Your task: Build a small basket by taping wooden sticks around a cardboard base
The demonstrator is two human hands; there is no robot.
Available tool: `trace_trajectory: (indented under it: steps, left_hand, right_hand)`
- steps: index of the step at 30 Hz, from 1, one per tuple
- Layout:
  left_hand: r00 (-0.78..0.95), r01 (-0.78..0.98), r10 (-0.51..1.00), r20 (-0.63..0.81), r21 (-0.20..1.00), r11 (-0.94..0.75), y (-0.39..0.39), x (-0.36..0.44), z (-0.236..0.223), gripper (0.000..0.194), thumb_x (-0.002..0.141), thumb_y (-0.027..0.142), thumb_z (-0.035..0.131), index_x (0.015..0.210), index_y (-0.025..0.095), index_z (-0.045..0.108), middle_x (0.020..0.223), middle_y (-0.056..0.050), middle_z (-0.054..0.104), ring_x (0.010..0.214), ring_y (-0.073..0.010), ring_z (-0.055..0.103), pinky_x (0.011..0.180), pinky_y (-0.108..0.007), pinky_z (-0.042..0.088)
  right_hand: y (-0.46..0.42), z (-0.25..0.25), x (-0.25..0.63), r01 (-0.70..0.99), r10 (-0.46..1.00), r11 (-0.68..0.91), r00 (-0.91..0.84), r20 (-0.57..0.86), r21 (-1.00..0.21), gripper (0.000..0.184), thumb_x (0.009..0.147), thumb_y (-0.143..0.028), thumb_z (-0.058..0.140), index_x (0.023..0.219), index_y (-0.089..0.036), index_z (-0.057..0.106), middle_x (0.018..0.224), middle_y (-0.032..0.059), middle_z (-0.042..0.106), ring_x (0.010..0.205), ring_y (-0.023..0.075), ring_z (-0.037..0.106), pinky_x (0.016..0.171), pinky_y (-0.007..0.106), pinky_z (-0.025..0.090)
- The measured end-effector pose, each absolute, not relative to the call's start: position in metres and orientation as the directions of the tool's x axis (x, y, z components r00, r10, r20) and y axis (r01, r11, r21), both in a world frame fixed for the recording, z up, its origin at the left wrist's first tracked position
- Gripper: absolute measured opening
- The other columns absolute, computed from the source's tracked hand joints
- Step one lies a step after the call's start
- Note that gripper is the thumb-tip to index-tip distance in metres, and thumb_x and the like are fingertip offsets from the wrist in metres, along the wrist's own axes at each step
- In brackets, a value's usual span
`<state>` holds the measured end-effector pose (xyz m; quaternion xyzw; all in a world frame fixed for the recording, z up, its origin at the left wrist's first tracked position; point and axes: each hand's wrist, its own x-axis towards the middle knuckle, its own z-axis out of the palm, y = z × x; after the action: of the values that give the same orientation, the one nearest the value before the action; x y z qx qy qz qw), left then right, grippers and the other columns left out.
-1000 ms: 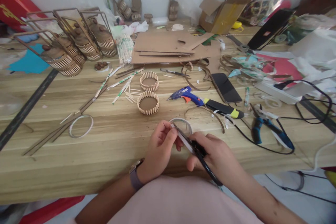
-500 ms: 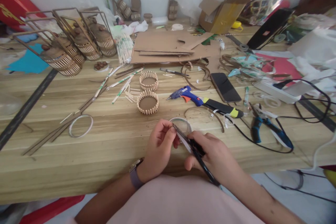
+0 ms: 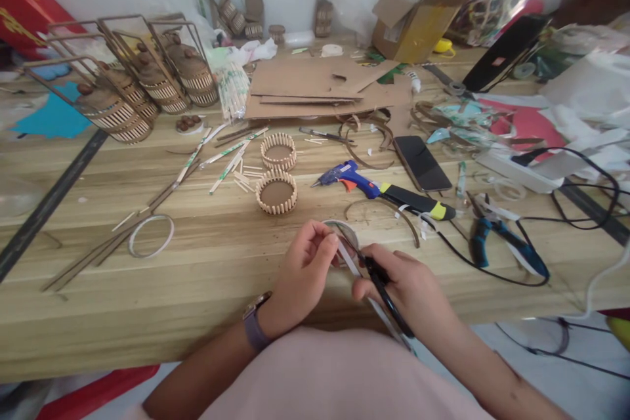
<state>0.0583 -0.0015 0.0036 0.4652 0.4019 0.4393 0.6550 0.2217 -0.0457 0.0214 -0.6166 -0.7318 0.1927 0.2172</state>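
My left hand (image 3: 308, 262), with a watch on its wrist, pinches the end of a thin white strip (image 3: 348, 258) near the table's front edge. The strip runs down to the right, past my right hand. Black-handled scissors (image 3: 386, 289) are gripped in my right hand (image 3: 406, 282); their blades point up and left, close beside the strip and the left fingertips. Behind my hands lies a pale ring (image 3: 344, 231), partly covered by them. Beyond it stand two small round stick-walled baskets (image 3: 276, 191) with brown bases.
A blue glue gun (image 3: 352, 176), a phone (image 3: 422, 163) and pliers (image 3: 502, 236) lie to the right. Brown strips (image 3: 123, 236) and another ring (image 3: 151, 236) lie left. Several lantern-like pieces (image 3: 115, 108) stand at the back left. Cardboard sheets (image 3: 315, 82) lie behind.
The scissors and both hands have shifted slightly right. More of the white strip now shows between the hands and below the scissors.
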Motion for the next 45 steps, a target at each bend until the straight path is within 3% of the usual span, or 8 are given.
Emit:
trace_trajectory:
  steps: [4,7,14,24,29,38,45]
  left_hand:
    - [0.334,-0.261,0.931,-0.145,0.935,0.239,0.002,0.058,0.009,0.021,0.092,0.038,0.057,0.083,0.021,0.049,0.069,0.002,0.066,0.066,-0.0134,0.061,0.069,-0.026,0.048]
    - [0.267,-0.3,0.949,-0.166,0.922,0.245,0.006,0.056,0.014,0.019,0.09,0.035,0.061,0.085,0.021,0.049,0.064,0.004,0.063,0.063,-0.0119,0.058,0.064,-0.023,0.044]
    - [0.303,-0.327,0.946,-0.118,0.919,0.22,0.011,0.055,0.026,0.026,0.085,0.038,0.068,0.097,0.016,0.06,0.063,0.003,0.062,0.06,-0.0107,0.055,0.058,-0.022,0.041]
    - [0.316,-0.156,0.949,-0.01,0.986,0.062,-0.001,0.051,0.037,0.019,0.089,0.026,0.057,0.071,0.019,0.058,0.061,0.004,0.056,0.06,-0.0096,0.051,0.058,-0.02,0.041]
    - [0.336,-0.075,0.942,0.004,0.997,0.023,-0.005,0.049,0.038,0.018,0.087,0.024,0.055,0.07,0.019,0.057,0.061,0.004,0.054,0.06,-0.0094,0.049,0.057,-0.02,0.04]
    - [0.355,-0.053,0.934,-0.034,0.997,0.057,-0.006,0.05,0.034,0.016,0.084,0.021,0.055,0.069,0.019,0.057,0.062,0.005,0.056,0.061,-0.0096,0.051,0.059,-0.019,0.041]
    - [0.34,-0.031,0.94,-0.009,0.999,0.021,-0.005,0.05,0.029,0.018,0.087,0.025,0.056,0.07,0.019,0.059,0.065,0.003,0.056,0.065,-0.0108,0.051,0.062,-0.021,0.042]
  right_hand:
    - [-0.046,0.021,0.231,0.802,0.995,0.105,-0.086,0.059,-0.588,0.049,0.088,-0.072,0.043,0.077,-0.025,0.052,0.055,-0.0016,0.061,0.05,0.0171,0.056,0.049,0.025,0.04]
    - [-0.044,0.027,0.238,0.794,0.997,0.072,-0.063,0.036,-0.604,0.048,0.085,-0.072,0.047,0.082,-0.025,0.052,0.053,-0.0045,0.055,0.047,0.0153,0.052,0.047,0.025,0.04]
    - [-0.033,0.052,0.242,0.777,0.981,0.172,-0.192,0.032,-0.605,0.049,0.084,-0.072,0.049,0.087,-0.024,0.055,0.063,-0.0027,0.056,0.054,0.0141,0.051,0.051,0.024,0.039]
    - [-0.034,0.066,0.247,0.831,0.962,0.221,-0.272,-0.026,-0.511,0.055,0.079,-0.079,0.05,0.079,-0.024,0.055,0.055,-0.0056,0.049,0.049,0.0124,0.044,0.046,0.022,0.032]
    - [-0.036,0.071,0.244,0.843,0.955,0.184,-0.276,-0.112,-0.506,0.057,0.077,-0.081,0.049,0.072,-0.024,0.054,0.054,-0.0053,0.048,0.047,0.012,0.042,0.045,0.022,0.031]
    - [-0.04,0.071,0.246,0.833,0.947,0.208,-0.303,-0.108,-0.512,0.059,0.078,-0.082,0.047,0.066,-0.024,0.052,0.05,-0.0052,0.047,0.045,0.0116,0.04,0.044,0.022,0.03]
    - [-0.041,0.05,0.26,0.891,0.961,0.24,-0.273,-0.033,-0.385,0.05,0.084,-0.073,0.048,0.077,-0.025,0.059,0.054,-0.0036,0.058,0.044,0.0141,0.051,0.046,0.024,0.034]
